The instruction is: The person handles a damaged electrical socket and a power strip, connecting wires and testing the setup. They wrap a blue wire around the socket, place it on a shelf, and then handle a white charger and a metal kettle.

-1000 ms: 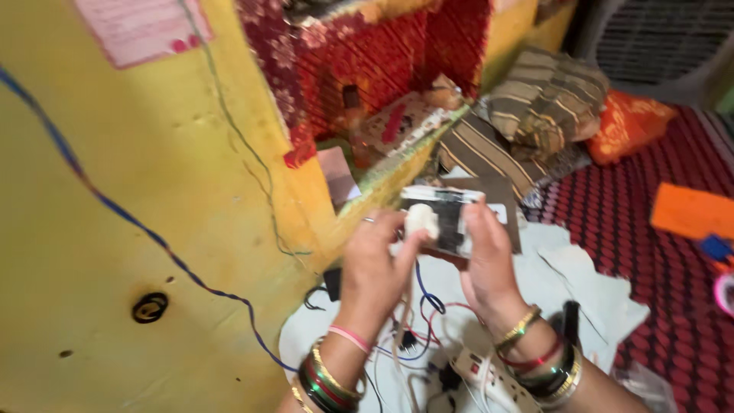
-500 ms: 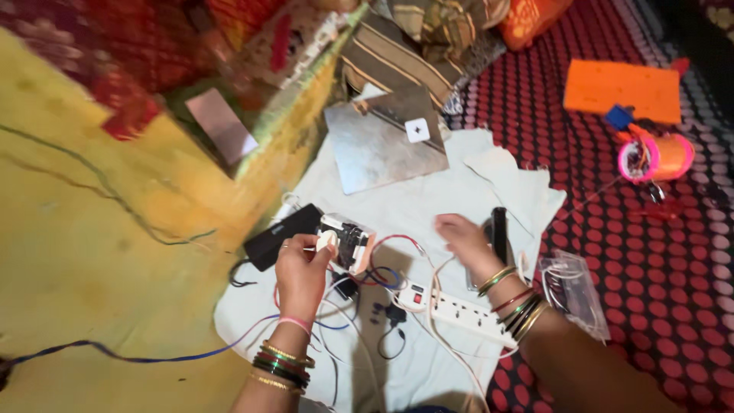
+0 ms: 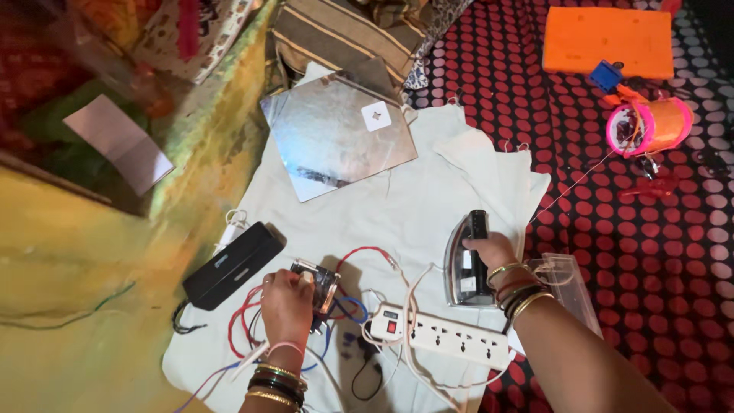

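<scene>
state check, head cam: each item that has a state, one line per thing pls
left hand: closed on small wired component
right hand: gripping clothes iron, soleplate down on white cloth
power strip: lying flat, cords plugged in
black box: lying flat, untouched
metal plate: flat on cloth
thread spool: on its side

A home, worked in at floor level: a red dotted mat (image 3: 657, 229), folded striped bedding (image 3: 344, 30), a white cloth (image 3: 397, 206) spread with wires, yellow painted wall (image 3: 69, 268).
</scene>
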